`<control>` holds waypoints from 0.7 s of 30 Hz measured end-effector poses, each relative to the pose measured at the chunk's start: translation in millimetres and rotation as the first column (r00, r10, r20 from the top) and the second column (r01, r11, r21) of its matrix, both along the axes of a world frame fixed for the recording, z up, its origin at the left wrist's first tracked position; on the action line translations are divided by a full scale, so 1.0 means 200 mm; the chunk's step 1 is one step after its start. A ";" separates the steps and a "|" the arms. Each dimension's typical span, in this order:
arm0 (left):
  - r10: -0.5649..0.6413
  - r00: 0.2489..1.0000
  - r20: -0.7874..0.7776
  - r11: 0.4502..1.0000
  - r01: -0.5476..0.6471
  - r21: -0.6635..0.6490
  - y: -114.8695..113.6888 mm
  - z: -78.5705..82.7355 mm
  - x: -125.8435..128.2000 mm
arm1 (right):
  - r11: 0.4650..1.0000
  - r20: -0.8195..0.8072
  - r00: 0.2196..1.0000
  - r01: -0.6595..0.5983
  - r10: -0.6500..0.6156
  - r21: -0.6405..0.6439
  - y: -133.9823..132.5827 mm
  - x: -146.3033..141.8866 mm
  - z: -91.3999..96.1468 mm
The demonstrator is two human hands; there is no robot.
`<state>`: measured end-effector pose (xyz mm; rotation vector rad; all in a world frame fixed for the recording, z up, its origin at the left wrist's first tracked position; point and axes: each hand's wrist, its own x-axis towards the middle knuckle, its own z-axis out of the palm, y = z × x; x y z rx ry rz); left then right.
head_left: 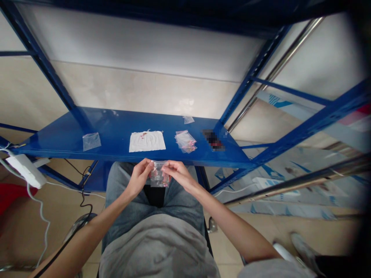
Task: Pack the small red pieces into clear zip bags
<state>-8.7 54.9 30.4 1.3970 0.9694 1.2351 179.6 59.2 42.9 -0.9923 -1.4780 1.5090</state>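
Over my lap, just in front of the blue shelf edge, a small clear plastic bag (159, 177) hangs between my two hands. My left hand (141, 173) pinches its upper left corner, and my right hand (177, 172) pinches the upper right side. Small pinkish bits show low in the bag, too small to name. On the shelf ahead lies a white cloth (147, 143) with a few tiny pink and brown pieces near its top edge. To its right is a pile of clear bags (185, 141) with pink items inside.
The blue shelf (116, 148) also bears a flat clear bag (91, 142) at left, a small bag (188, 120) at the back and a pixelated dark object (213, 139) at right. A white power strip (26, 170) with cables hangs off the left end. Blue uprights (249, 81) frame the sides.
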 end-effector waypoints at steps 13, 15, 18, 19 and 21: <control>-0.005 0.998 0.067 1.000 0.004 0.004 -0.02 0.03 0.00 | 0.983 0.042 0.997 0.061 -0.069 0.172 -0.02 -0.03 0.03; -0.037 0.998 0.049 0.999 0.037 -0.006 -0.02 0.04 -0.01 | 0.981 0.063 0.996 0.049 -0.061 0.186 -0.02 -0.02 0.03; -0.092 0.995 0.034 0.995 0.093 -0.026 -0.03 0.04 -0.01 | 0.985 0.077 0.997 0.002 -0.016 0.172 -0.03 -0.02 0.04; -0.095 0.995 0.040 0.995 0.097 -0.035 -0.03 0.04 -0.01 | 0.986 0.073 0.997 -0.006 -0.007 0.168 -0.03 -0.02 0.04; -0.095 0.994 0.058 0.994 0.099 -0.053 -0.04 0.03 0.00 | 0.986 0.066 0.998 -0.014 0.003 0.166 -0.04 -0.02 0.04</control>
